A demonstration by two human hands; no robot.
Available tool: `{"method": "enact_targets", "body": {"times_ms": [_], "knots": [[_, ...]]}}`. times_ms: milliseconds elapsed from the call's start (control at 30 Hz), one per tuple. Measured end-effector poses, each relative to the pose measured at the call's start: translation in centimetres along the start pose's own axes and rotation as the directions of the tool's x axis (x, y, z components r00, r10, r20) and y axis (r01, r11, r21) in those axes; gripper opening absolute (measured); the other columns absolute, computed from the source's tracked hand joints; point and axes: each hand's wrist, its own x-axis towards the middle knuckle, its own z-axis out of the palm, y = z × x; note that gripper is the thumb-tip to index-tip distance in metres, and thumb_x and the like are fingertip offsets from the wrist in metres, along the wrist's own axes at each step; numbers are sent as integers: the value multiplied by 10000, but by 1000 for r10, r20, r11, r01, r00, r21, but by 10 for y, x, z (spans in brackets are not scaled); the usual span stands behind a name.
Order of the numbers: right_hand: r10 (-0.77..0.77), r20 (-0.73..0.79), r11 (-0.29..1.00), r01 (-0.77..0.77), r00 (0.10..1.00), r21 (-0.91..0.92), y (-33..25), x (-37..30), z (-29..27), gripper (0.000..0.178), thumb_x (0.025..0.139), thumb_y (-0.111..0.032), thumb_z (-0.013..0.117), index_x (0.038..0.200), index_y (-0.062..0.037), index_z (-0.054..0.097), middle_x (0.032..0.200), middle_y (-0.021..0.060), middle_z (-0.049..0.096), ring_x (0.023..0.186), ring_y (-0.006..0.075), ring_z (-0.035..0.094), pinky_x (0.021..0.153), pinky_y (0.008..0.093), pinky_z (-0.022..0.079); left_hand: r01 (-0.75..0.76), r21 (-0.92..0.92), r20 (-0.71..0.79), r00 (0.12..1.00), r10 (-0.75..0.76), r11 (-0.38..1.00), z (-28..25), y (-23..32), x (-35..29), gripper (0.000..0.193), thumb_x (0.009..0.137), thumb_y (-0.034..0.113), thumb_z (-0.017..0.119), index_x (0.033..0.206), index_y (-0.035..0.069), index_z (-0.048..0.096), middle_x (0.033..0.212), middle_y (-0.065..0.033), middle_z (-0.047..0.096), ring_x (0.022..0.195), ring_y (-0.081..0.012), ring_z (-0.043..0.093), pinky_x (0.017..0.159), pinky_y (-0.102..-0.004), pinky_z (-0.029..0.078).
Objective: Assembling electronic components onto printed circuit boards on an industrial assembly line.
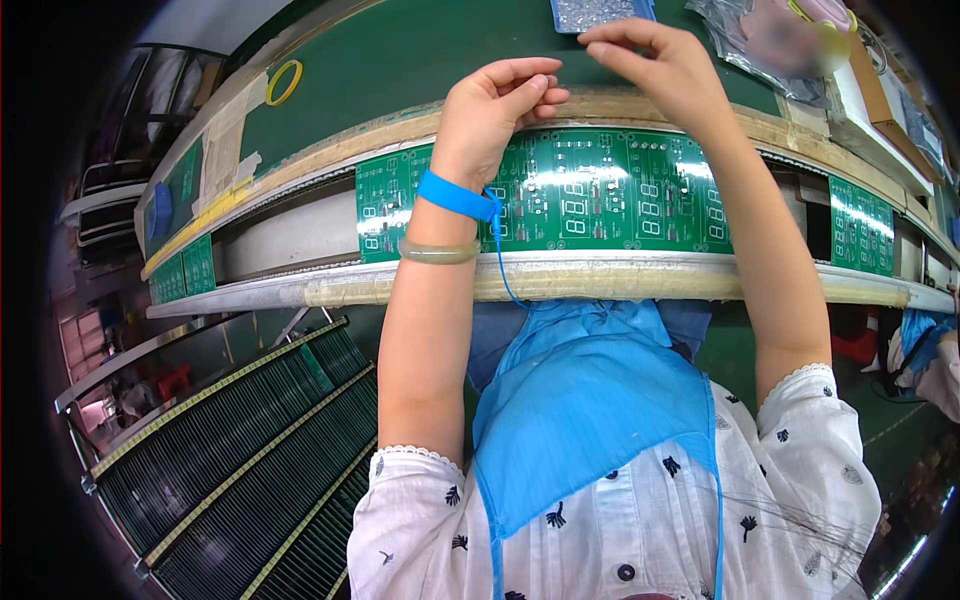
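My left hand (497, 105) hovers over the far edge of a green circuit board (590, 195) that lies on the conveyor rails; its fingers are curled with fingertips pinched, and whether it holds a tiny part is too small to tell. A blue wrist strap (455, 196) with a coiled cord and a pale bangle (438, 251) sit on that wrist. My right hand (662, 62) reaches farther out, fingertips pinched at the near edge of a blue tray of small parts (597, 11). Anything between those fingers is too small to see.
More green boards (860, 225) ride the line to the right and left (185, 268). A yellow tape ring (283, 82) lies on the green belt at the far left. A rack of stacked green boards (240, 470) stands at my lower left. Plastic bags (775, 40) lie at the far right.
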Motion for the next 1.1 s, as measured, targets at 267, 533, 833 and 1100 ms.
{"method": "enact_targets", "body": {"times_ms": [267, 533, 833, 1100], "knots": [[214, 66, 819, -216, 975, 532, -26, -43, 17, 269, 877, -186, 718, 1090, -22, 729, 1001, 73, 730, 943, 135, 672, 884, 242, 502, 3, 21, 36, 999, -4, 1000, -8, -16, -22, 234, 1003, 136, 576, 1182, 5, 650, 935, -42, 678, 865, -100, 651, 786, -224, 550], [217, 67, 787, -215, 974, 578, -22, -49, 21, 254, 864, -185, 737, 1071, -38, 744, 1009, 59, 728, 973, 131, 661, 900, 258, 497, -37, 4, 41, 998, 37, 999, -9, -19, -32, 240, 1026, 148, 534, 1197, 14, 636, 921, -13, 630, 823, -76, 599, 769, -208, 520], [220, 45, 830, -211, 974, 516, -24, -55, 23, 226, 860, -183, 748, 1044, -53, 757, 962, 33, 731, 919, 104, 652, 846, 240, 501, -74, -76, 9, 997, 74, 994, -17, -28, -30, 223, 1028, 162, 533, 1169, 16, 624, 863, -16, 613, 784, -92, 582, 755, -224, 513], [192, 71, 934, -204, 979, 295, -24, -59, 22, 193, 864, -166, 720, 1030, -75, 760, 920, 23, 725, 855, 97, 639, 802, 243, 501, -101, -61, 32, 994, 103, 993, -15, -28, -31, 228, 1031, 159, 524, 1182, 15, 615, 854, -11, 604, 776, -85, 573, 747, -216, 506]]}}
